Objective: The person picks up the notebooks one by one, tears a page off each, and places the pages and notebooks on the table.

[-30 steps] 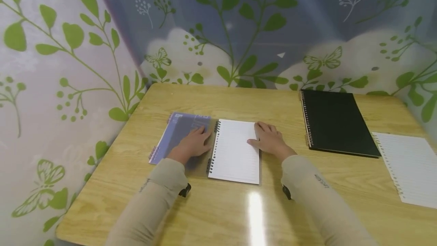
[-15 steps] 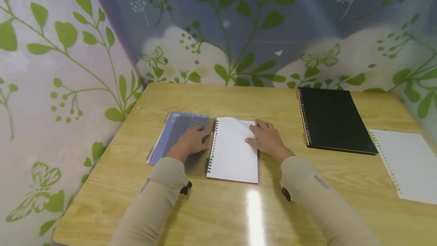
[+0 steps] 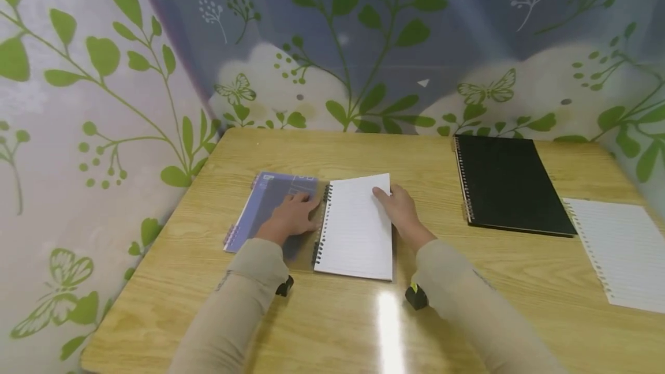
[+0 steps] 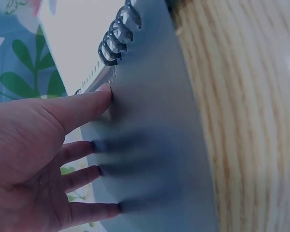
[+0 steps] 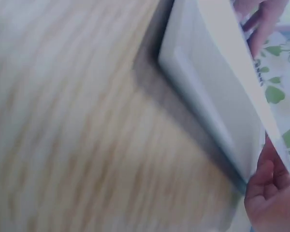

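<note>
A spiral notebook lies open in the middle, its white lined page [image 3: 355,235] to the right of the black rings [image 4: 117,41]. The translucent cover [image 3: 298,261] is folded out left, overlapping a purple-blue notebook [image 3: 254,212]. My left hand [image 3: 293,215] rests on that cover beside the rings, fingers extended and fingertips against it in the left wrist view. With thumb on top, my right hand [image 3: 402,209] pinches the upper right edge of the page. In the right wrist view the lifted sheet [image 5: 232,53] stands away from the stack of pages [image 5: 217,96] beneath.
A large black spiral notebook [image 3: 511,183] lies at the back right. Beside it, a loose lined sheet [image 3: 618,253] with torn holes overlaps its corner area. The wooden table [image 3: 332,328] meets patterned walls at the back and left.
My right hand has gone from lying at the page's right edge to pinching its upper corner, which now rises off the stack. The left hand has stayed in place on the cover.
</note>
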`<action>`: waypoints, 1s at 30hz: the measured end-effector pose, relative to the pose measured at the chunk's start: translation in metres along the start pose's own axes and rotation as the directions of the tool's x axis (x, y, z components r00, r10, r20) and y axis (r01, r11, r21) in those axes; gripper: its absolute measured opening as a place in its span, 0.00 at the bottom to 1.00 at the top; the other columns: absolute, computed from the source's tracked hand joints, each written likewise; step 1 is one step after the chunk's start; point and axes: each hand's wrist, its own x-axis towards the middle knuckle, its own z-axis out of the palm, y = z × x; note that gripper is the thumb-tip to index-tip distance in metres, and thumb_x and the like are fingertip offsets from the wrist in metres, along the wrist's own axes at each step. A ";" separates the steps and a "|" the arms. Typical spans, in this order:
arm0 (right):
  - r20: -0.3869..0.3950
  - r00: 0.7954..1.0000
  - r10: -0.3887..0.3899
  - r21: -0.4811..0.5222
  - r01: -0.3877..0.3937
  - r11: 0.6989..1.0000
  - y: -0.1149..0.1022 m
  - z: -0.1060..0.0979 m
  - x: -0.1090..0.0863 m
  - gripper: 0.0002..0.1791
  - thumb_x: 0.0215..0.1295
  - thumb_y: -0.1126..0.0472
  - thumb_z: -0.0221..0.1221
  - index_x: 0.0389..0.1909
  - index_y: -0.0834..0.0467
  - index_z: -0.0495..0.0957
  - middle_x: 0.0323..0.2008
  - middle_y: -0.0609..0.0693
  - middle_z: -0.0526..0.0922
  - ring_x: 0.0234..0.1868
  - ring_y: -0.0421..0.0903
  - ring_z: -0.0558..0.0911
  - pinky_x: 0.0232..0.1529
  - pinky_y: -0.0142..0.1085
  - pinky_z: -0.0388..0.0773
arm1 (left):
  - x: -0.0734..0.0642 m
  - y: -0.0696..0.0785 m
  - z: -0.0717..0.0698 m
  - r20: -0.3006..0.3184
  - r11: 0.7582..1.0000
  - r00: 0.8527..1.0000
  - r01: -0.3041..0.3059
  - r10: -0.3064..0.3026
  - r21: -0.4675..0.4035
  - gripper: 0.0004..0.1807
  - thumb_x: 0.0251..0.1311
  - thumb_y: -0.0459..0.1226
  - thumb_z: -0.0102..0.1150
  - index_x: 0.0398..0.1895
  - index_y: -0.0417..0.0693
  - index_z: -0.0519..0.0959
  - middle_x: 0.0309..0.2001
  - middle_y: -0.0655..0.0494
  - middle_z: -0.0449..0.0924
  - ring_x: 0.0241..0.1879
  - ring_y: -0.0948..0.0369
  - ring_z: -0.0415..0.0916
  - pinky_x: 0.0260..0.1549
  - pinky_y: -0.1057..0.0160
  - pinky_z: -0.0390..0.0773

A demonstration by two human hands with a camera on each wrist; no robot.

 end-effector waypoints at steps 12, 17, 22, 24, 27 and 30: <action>0.021 0.997 -0.072 -0.272 0.075 0.959 0.005 -0.004 0.006 0.19 0.67 0.55 0.44 0.17 0.57 0.57 0.17 0.47 0.57 0.20 0.43 0.58 0.22 0.32 0.56 | 0.001 0.003 -0.005 0.078 1.000 0.997 0.022 -0.022 -0.002 0.37 0.61 0.52 0.51 0.71 0.59 0.51 0.74 0.45 0.36 0.71 0.42 0.38 0.62 0.37 0.54; 0.073 0.995 -0.066 -0.245 0.083 0.966 0.010 -0.006 0.010 0.18 0.66 0.54 0.43 0.17 0.56 0.58 0.17 0.48 0.60 0.19 0.42 0.59 0.21 0.32 0.58 | -0.001 0.006 -0.007 0.081 0.999 0.996 0.037 -0.037 -0.001 0.37 0.61 0.52 0.51 0.72 0.60 0.50 0.74 0.46 0.36 0.72 0.43 0.37 0.62 0.37 0.54; 0.152 0.987 -0.059 -0.242 0.095 0.966 0.008 -0.009 0.004 0.17 0.65 0.53 0.42 0.20 0.57 0.64 0.25 0.53 0.70 0.24 0.44 0.65 0.25 0.33 0.63 | 0.000 0.005 -0.007 0.076 0.999 0.996 0.049 -0.049 0.001 0.37 0.61 0.52 0.51 0.72 0.60 0.50 0.74 0.47 0.36 0.72 0.44 0.38 0.62 0.37 0.55; 0.169 0.983 -0.067 -0.245 0.107 0.964 0.008 -0.009 0.001 0.17 0.66 0.53 0.42 0.20 0.57 0.65 0.26 0.53 0.70 0.25 0.44 0.65 0.26 0.33 0.63 | 0.000 0.005 -0.007 0.074 0.999 0.996 0.051 -0.051 -0.001 0.38 0.61 0.52 0.51 0.72 0.60 0.50 0.74 0.47 0.36 0.72 0.44 0.38 0.62 0.37 0.55; 0.184 0.979 -0.085 -0.236 0.128 0.963 0.010 -0.009 0.000 0.17 0.66 0.54 0.42 0.19 0.57 0.64 0.21 0.49 0.65 0.23 0.43 0.63 0.24 0.32 0.62 | -0.001 0.005 -0.007 0.075 0.999 0.996 0.052 -0.051 0.001 0.38 0.61 0.53 0.52 0.72 0.61 0.50 0.74 0.47 0.36 0.72 0.44 0.38 0.61 0.37 0.56; 0.188 0.978 -0.094 -0.219 0.135 0.966 0.014 -0.010 0.000 0.16 0.66 0.55 0.41 0.19 0.57 0.63 0.20 0.48 0.64 0.22 0.43 0.63 0.23 0.32 0.62 | -0.001 0.006 -0.008 0.080 0.999 0.996 0.045 -0.045 0.001 0.38 0.61 0.53 0.51 0.72 0.61 0.49 0.74 0.46 0.36 0.72 0.44 0.38 0.62 0.38 0.55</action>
